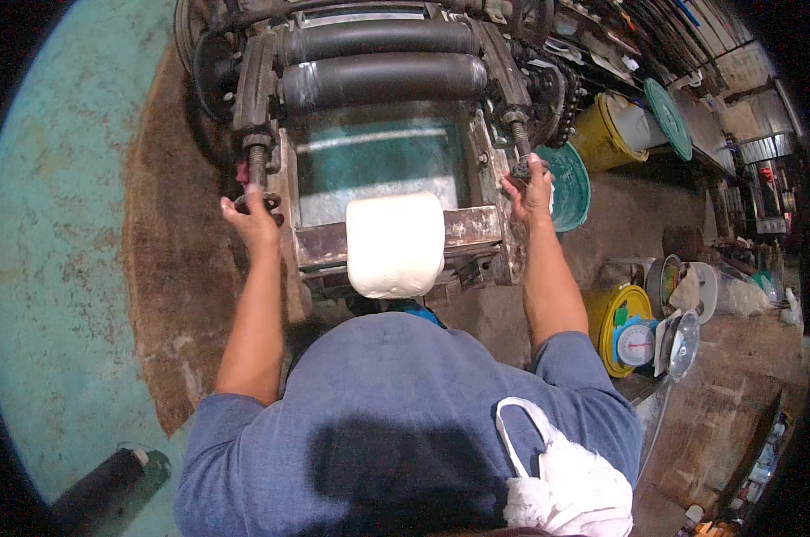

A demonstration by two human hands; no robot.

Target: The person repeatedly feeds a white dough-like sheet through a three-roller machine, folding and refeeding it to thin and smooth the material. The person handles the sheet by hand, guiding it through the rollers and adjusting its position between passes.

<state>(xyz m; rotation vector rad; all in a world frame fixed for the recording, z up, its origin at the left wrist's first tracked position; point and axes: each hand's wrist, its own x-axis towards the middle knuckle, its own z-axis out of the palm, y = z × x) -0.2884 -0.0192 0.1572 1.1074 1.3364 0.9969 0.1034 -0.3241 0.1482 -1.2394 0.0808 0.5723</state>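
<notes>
In front of me stands a roller machine with two dark rollers (pixel 387 79) lying across its metal frame. My left hand (pixel 255 222) is closed around the round handle at the end of the left threaded screw (pixel 257 163). On the other side my right hand (pixel 534 191) grips a dark handle at the end of the right threaded screw (pixel 520 134). Between my arms a smooth white block (pixel 394 246) with rounded corners rests over the front crossbar (pixel 473 226). Fingers partly hide both handles.
A green bucket (pixel 570 190) and a yellow bucket (pixel 599 132) stand to the right of the machine. Nearer on the right are a dial scale (pixel 636 344) and a yellow lid (pixel 609 331). A dark roller (pixel 101 488) lies at lower left on the green floor (pixel 56 251).
</notes>
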